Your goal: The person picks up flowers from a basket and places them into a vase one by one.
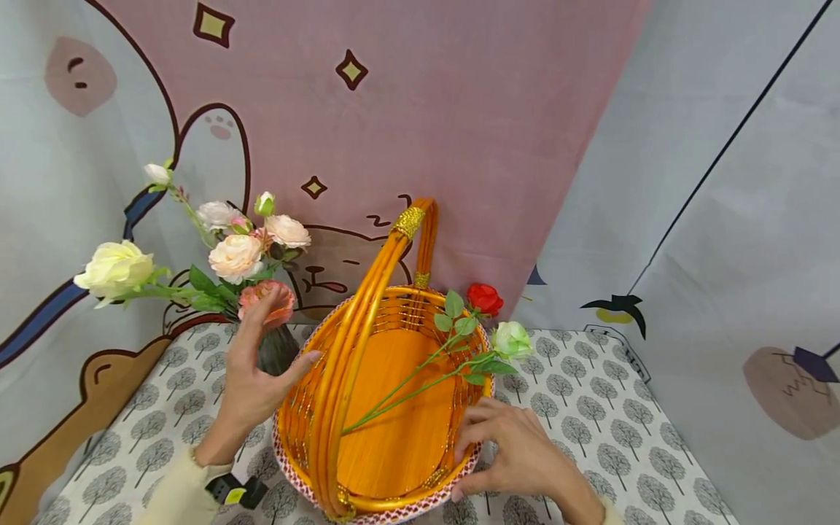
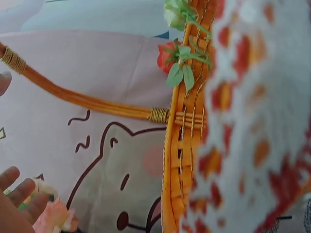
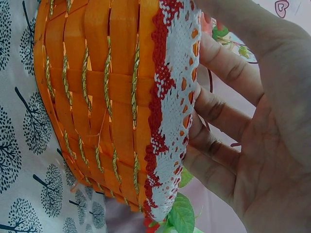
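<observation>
An orange wicker basket (image 1: 394, 452) with a tall arched handle (image 1: 351, 343) and red-and-white lace trim (image 3: 172, 97) stands on the table. My right hand (image 1: 515, 452) holds its near right rim, fingers inside and thumb outside. A red rose (image 1: 484, 300) and a pale green rose (image 1: 512, 340) lean over the basket's right rim, their stems crossing the inside. My left hand (image 1: 259, 386) is left of the basket, fingers raised and thumb spread, holding nothing. It overlaps a coral flower (image 1: 278, 302) in the head view. That flower stands in a dark vase (image 1: 278, 351), partly hidden by the hand.
Peach roses (image 1: 236, 257) and a pale yellow rose (image 1: 117, 271) spread from the vase toward the left. A tree-print cloth (image 1: 571, 408) covers the table. Behind it hangs a pink and white cartoon curtain (image 1: 499, 131).
</observation>
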### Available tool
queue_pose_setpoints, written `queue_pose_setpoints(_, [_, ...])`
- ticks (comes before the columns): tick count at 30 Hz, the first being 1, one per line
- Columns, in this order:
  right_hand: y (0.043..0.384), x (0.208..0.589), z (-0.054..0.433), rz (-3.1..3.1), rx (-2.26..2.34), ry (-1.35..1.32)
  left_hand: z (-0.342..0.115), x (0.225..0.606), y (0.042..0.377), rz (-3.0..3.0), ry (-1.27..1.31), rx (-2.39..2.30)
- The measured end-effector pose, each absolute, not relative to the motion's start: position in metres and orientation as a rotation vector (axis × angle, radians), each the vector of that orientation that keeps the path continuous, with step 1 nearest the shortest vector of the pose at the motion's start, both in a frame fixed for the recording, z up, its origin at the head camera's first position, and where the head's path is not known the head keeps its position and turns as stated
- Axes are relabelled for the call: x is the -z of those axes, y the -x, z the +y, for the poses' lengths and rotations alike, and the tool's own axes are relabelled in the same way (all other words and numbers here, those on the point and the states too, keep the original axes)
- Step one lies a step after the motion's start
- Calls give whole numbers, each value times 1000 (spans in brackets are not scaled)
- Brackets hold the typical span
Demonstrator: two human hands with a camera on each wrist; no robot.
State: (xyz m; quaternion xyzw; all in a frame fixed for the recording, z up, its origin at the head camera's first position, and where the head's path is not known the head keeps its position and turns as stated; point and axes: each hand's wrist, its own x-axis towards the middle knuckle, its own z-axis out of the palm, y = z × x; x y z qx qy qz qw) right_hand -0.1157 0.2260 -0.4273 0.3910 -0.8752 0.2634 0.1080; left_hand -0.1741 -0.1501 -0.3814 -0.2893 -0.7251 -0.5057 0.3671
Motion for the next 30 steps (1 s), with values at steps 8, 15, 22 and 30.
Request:
queue_pose_setpoints(8, [116,429,227,-2593,-783,-1147,-139,393,192,-1990,829,1366])
queue_pose_setpoints(15, [115,429,226,-2604,-776,-1142,-126,389,198,-2146,783,1496])
queue_pose_setpoints(22, [116,428,227,-2610,-798,-1155,-114,384,205,-2248,808,1595])
queue_pose_setpoints(30, [116,428,226,-2618,-790,-1153,-100,386,218,-2392,802,1657])
